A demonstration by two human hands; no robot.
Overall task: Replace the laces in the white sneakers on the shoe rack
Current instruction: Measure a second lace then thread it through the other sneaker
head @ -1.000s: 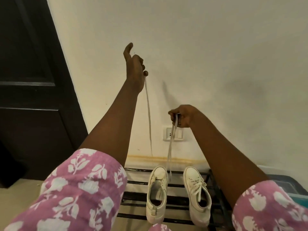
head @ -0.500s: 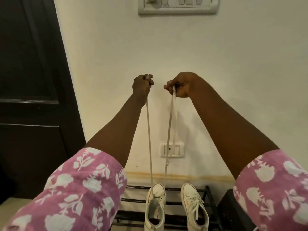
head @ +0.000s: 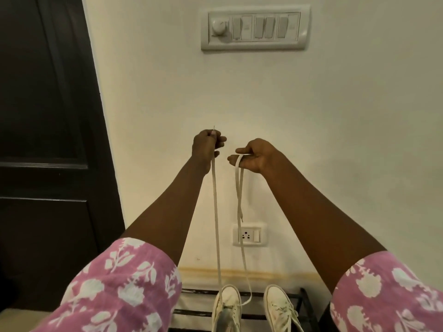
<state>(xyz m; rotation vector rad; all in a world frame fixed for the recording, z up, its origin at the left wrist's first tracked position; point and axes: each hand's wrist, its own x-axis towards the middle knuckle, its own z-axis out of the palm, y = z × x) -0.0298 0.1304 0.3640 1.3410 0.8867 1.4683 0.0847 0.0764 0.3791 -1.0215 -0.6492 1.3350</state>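
1. Hands, two. I see the left hand [head: 207, 146] and the right hand [head: 255, 155] raised side by side before the wall, close together but apart.
2. Lace, one. The lace [head: 215, 212] runs as two strands from the hands down to the sneakers below.
3. Grip, left: fingers curled, pinching one end of the lace, its tip poking up above the fist.
4. Grip, right: the lace lies looped over the forefinger under the thumb, and a short loose tail hangs from it.
5. Sneakers, two, white, side by side on the shoe rack [head: 199, 317] at the lower edge. Both strands enter the left sneaker [head: 227, 305]; the right sneaker [head: 279, 307] is laced.
6. Wall fittings, two: a switch plate [head: 255, 27] above and a socket [head: 249, 235] below. One dark door [head: 48, 140] stands at left.
7. Change: one second ago the left hand was high and the right low; now they are nearly level. The view has tilted up, showing the whole switch plate.
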